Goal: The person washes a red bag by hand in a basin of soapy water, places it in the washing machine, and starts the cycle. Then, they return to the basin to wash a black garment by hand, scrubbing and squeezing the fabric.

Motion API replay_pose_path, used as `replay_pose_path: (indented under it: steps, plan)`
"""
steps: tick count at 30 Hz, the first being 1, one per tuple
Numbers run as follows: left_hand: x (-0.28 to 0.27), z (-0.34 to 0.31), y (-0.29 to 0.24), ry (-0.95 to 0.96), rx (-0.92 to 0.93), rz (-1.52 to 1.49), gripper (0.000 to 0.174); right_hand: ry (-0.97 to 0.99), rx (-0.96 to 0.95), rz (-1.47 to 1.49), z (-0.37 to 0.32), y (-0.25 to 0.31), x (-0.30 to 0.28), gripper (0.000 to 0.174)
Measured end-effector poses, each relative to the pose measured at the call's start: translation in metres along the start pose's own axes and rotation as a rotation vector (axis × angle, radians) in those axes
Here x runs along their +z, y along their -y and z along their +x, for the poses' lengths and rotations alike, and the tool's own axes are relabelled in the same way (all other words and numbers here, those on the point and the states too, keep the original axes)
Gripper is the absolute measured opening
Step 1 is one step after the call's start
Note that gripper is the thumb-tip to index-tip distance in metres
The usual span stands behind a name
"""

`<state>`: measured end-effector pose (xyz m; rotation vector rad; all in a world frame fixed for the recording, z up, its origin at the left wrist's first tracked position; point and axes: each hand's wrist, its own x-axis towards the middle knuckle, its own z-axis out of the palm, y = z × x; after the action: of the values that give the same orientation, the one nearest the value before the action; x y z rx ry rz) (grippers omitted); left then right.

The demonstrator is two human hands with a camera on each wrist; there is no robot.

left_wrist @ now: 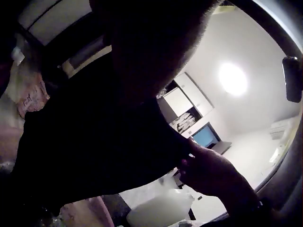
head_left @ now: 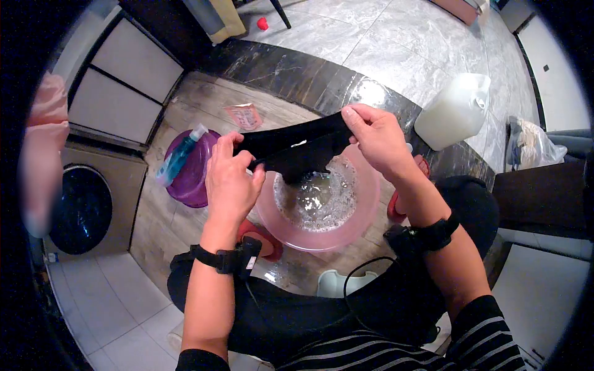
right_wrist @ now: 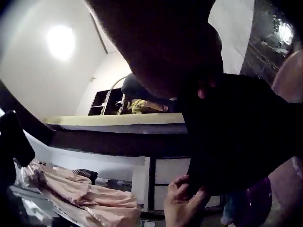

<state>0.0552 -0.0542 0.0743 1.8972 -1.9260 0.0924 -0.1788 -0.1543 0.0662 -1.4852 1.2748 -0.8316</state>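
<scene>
A black cloth (head_left: pixel 300 143) is stretched between both hands above a pink basin (head_left: pixel 266 219) of sudsy water; its lower part hangs at the water. The left hand (head_left: pixel 234 179) pinches the cloth's left end, thumb and fingers curled on it. At the upper right corner, the right hand (head_left: pixel 376 137) pinches the edge between thumb and fingers. In the left wrist view the dark cloth (left_wrist: pixel 99 146) fills the middle, with the right hand (left_wrist: pixel 210 175) at its far edge. The right wrist view shows the cloth (right_wrist: pixel 236 137) and the left hand (right_wrist: pixel 184 203) gripping its lower edge.
Left of the basin, a bottle of blue liquid (head_left: pixel 178 159) lies on a purple basin (head_left: pixel 197 185). A pink packet (head_left: pixel 245 116) is on the floor behind. A large whitish jug (head_left: pixel 453 111) stands at right. A pale green stool (head_left: pixel 346 284) is near the legs; a washer (head_left: pixel 80 207) stands far left.
</scene>
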Motion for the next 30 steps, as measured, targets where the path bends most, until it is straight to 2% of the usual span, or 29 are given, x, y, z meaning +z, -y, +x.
replay_pose_path:
  steps: [3, 4, 6, 9, 10, 11, 12, 13, 14, 17, 21, 24, 27, 28, 30]
  plan:
    - [-0.005, 0.001, 0.000, -0.030, -0.032, 0.083, 0.018, 0.024, -0.053, -0.037, 0.002, -0.003, -0.002, 0.029]
    - [-0.010, 0.003, -0.002, -0.068, -0.029, 0.200, 0.017, 0.069, -0.016, -0.042, 0.002, -0.002, -0.004, 0.029]
    - [-0.004, 0.000, 0.015, 0.037, -0.141, 0.074, 0.020, 0.160, 0.058, -0.051, 0.001, 0.001, -0.008, 0.029]
    - [0.001, 0.001, 0.028, 0.150, -0.414, -0.182, 0.025, 0.312, -0.118, -0.122, -0.004, -0.007, -0.009, 0.028]
    - [-0.008, 0.008, 0.023, 0.221, -0.519, -0.240, 0.025, 0.442, -0.046, -0.100, -0.006, 0.000, -0.013, 0.033]
    - [-0.015, 0.012, 0.019, 0.293, -0.622, -0.299, 0.025, 0.430, -0.123, -0.173, -0.007, -0.001, -0.012, 0.033]
    - [-0.018, 0.014, 0.016, 0.280, -0.623, -0.280, 0.021, 0.417, -0.199, -0.245, -0.009, 0.000, -0.012, 0.033]
    - [-0.015, 0.012, 0.019, 0.236, -0.580, -0.395, 0.019, 0.402, -0.275, -0.318, -0.012, 0.003, -0.011, 0.034]
    - [-0.010, 0.009, 0.026, 0.191, -0.537, -0.509, 0.017, 0.452, -0.247, -0.354, -0.015, 0.007, -0.014, 0.035]
    - [-0.002, 0.004, 0.042, 0.115, -0.469, -0.736, 0.009, 0.606, -0.453, -0.397, -0.018, 0.011, -0.014, 0.032]
    - [-0.009, 0.008, 0.040, 0.058, -0.479, -0.792, 0.009, 0.730, -0.339, -0.671, -0.017, 0.010, -0.011, 0.025]
    - [-0.016, 0.009, 0.035, 0.049, -0.498, -0.824, 0.010, 0.613, -0.232, -0.932, -0.022, 0.009, -0.012, 0.027]
    - [-0.014, 0.006, 0.040, 0.073, -0.481, -0.771, 0.009, 0.395, -0.145, -0.819, -0.018, 0.006, -0.009, 0.028]
    - [-0.014, 0.005, 0.043, 0.083, -0.472, -0.735, 0.008, 0.320, -0.256, -0.699, -0.019, 0.003, -0.009, 0.030]
    - [-0.020, 0.006, 0.046, 0.141, -0.479, -0.406, 0.009, 0.334, -0.168, -0.526, -0.015, 0.007, -0.007, 0.029]
